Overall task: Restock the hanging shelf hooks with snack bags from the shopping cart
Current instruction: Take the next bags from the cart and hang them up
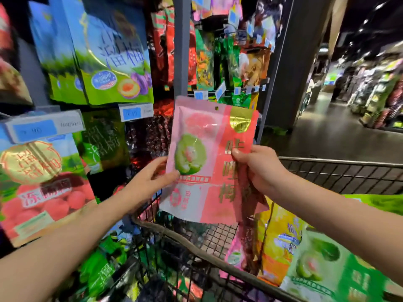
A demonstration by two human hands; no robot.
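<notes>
A pink snack bag (pixel 202 149) with a green plum picture and a hang hole at its top is held upright above the shopping cart (pixel 340 171). My right hand (pixel 259 168) pinches its right edge, and more bags seem to hang behind it in the same grip. My left hand (pixel 150 177) holds the bag's left edge, thumb on the front. Several yellow, green and pink bags (pixel 290 245) lie in the cart. The hanging shelf (pixel 113 62) at left is full of bags on hooks.
Blue price tags (pixel 135 113) stick out from hook ends toward me. A grey upright post (pixel 181 46) divides the shelf sections. A dark pillar (pixel 292 68) stands right of the shelf, with an open aisle floor (pixel 331 136) and further displays beyond it.
</notes>
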